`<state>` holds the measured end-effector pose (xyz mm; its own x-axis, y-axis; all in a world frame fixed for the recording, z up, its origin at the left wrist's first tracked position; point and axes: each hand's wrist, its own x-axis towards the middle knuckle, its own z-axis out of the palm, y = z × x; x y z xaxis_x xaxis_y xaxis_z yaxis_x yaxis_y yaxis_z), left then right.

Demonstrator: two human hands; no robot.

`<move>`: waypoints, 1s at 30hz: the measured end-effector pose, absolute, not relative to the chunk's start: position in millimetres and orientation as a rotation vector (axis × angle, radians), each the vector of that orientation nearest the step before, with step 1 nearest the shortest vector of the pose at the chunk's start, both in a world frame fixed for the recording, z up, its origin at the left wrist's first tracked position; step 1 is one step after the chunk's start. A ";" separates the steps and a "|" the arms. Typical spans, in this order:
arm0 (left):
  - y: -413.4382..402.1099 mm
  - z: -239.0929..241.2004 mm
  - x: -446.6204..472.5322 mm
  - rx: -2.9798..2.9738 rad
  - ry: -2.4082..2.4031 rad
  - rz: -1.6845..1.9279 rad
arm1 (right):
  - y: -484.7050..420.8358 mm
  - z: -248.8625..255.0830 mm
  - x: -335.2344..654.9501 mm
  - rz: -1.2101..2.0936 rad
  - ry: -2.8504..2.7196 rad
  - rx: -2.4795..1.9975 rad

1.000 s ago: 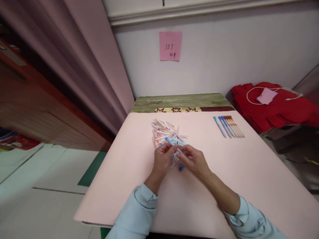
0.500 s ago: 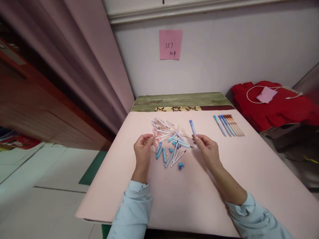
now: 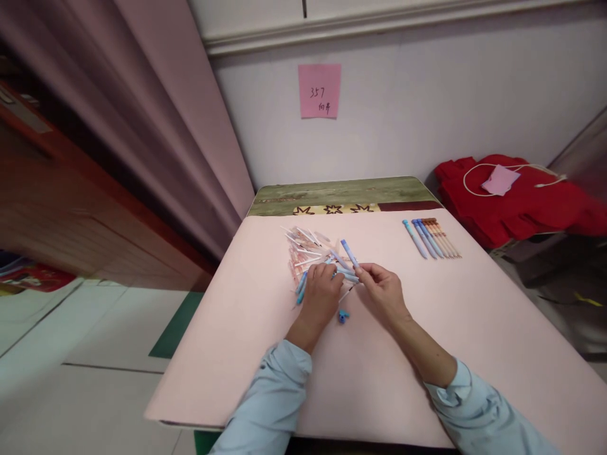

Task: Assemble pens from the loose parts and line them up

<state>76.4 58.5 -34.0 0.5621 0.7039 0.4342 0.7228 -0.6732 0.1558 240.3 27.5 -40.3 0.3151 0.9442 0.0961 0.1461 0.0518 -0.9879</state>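
Note:
A heap of loose pen parts, blue barrels, thin white refills and pinkish pieces, lies on the pink table top. My left hand rests on the near side of the heap with its fingers curled over some parts; what they grip is hidden. My right hand pinches a blue pen barrel that points up and away over the heap. A small blue cap lies on the table between my wrists.
A row of several assembled pens, blue and brown, lies at the table's far right. Beyond it is a red cloth with a white cord. A pink note hangs on the wall. A curtain hangs to the left.
My hands were apart half a second ago; both have come back together over the heap. The right hand brought the blue barrel leftward, and the left hand dropped onto the parts.

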 end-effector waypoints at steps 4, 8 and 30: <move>62.3 -36.4 78.3 -2.708 -1.273 -0.675 | 27.5 -39.4 239.7 0.850 -1.096 -1.380; 62.5 -38.3 78.0 -2.708 -1.262 -0.640 | 27.2 -38.7 238.5 0.843 -1.107 -1.381; 65.5 -28.3 58.6 -2.228 -2.338 -2.989 | 23.2 -42.0 234.3 0.940 -1.174 -1.375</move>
<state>58.6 65.5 -28.3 0.0283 0.9980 -0.0563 -0.2948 0.0621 0.9535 234.3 23.2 -42.0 0.2102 0.9756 0.0632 0.1516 0.0313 -0.9880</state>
